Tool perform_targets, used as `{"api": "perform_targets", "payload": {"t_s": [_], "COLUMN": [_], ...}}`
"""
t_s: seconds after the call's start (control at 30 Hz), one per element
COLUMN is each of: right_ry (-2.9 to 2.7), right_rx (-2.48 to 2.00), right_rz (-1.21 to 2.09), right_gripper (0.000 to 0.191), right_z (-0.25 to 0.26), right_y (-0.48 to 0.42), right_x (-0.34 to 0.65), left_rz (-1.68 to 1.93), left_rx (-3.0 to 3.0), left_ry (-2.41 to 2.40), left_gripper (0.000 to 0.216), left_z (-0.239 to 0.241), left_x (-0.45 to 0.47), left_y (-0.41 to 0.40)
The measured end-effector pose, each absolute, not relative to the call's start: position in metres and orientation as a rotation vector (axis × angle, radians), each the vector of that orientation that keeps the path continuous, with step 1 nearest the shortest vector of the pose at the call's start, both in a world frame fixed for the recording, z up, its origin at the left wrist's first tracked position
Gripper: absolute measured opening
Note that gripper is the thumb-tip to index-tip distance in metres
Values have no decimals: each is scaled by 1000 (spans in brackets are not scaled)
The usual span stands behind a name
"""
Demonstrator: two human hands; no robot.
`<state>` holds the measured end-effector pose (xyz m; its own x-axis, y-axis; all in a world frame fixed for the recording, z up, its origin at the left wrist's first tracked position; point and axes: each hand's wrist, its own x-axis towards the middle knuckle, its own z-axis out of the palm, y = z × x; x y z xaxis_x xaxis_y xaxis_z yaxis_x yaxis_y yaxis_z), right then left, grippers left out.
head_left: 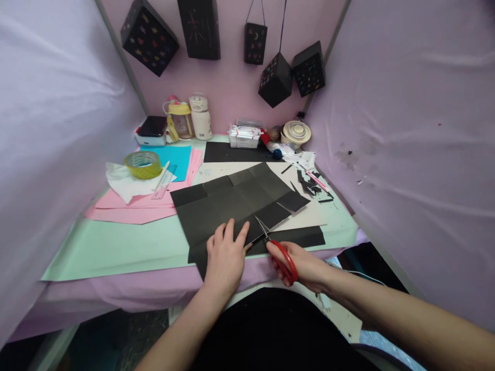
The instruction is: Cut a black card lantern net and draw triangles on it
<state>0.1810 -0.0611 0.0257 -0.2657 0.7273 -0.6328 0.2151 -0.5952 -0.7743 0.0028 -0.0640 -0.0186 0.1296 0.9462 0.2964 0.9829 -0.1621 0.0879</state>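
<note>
A large sheet of black card (pixel 228 198) with fold creases and slits along its edges lies near the table's front. My left hand (pixel 226 255) rests on its front part, fingers spread flat over the card. My right hand (pixel 299 265) grips red-handled scissors (pixel 286 260) at the card's right front edge. The scissors' blades are parted and meet the card near a slit between two flaps. Under the card lie a white board (pixel 305 219) and another black strip (pixel 305 235).
Black offcuts (pixel 309 185) and a pink pen (pixel 317 181) lie at right. At left are pink sheets (pixel 131 208), blue paper (pixel 170 154), a tape roll (pixel 143 166) and a ruler (pixel 164 184). Behind stand bottles (pixel 201 121) and a pen box (pixel 245 136). Black boxes (pixel 275 80) hang above.
</note>
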Motion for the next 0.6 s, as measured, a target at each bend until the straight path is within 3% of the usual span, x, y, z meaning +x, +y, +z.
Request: {"api": "perform_targets", "payload": {"t_s": [0.6], "right_ry": [-1235], "right_rx": [-1689], "right_rz": [1847], "right_gripper": [50], "right_z": [20], "right_y": [-57], "right_x": [181], "left_rz": [-448], "left_rx": [-2280], "left_ry": [-1946], "left_gripper": [46], "left_z": [-19], "left_x": [4], "left_y": [-66]}}
